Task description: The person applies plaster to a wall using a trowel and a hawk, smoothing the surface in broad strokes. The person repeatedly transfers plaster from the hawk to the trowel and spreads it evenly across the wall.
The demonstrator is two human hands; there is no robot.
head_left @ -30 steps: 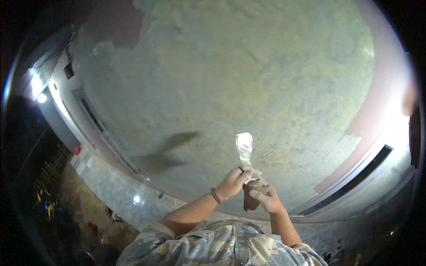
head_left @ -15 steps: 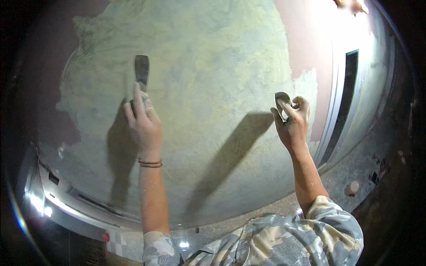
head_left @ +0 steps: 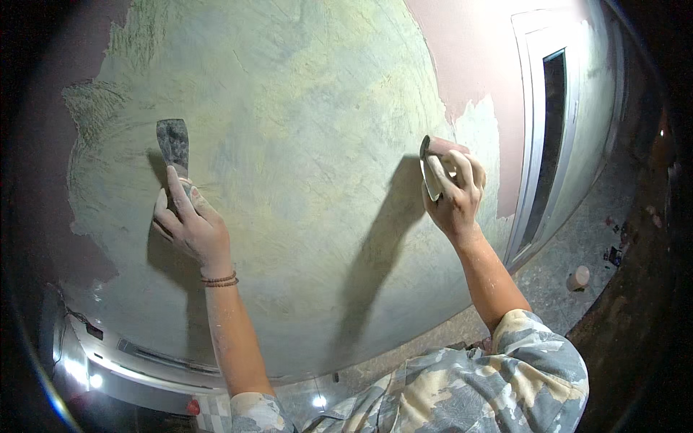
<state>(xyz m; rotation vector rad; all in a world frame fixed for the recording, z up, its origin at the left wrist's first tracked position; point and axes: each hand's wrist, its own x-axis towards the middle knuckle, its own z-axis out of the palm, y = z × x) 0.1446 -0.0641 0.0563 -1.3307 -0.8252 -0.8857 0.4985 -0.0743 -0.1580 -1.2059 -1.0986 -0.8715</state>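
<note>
Wall (head_left: 310, 216) looks mostly coated pale green, pink patches (head_left: 473, 58) left toward both side edges; left hand (head_left: 193, 231) gripping scraper (head_left: 173, 141) toward left edge, right hand (head_left: 460, 200) gripping red-handled tool (head_left: 446, 146) toward right

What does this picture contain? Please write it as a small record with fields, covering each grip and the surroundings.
Left grip: holds a dark, flat-bladed scraper, blade upward in the picture
Right grip: holds a thin-edged, partly reddish-brown tool, full shape unclear
Surface: patchy pale-green wall coating, bordered by mauve wall areas
Worn: brown beaded bracelet; grey-and-cream camouflage shirt
Right side: narrow dark opening in a white frame
Contact: cannot tell whether either tool touches the coating
</note>
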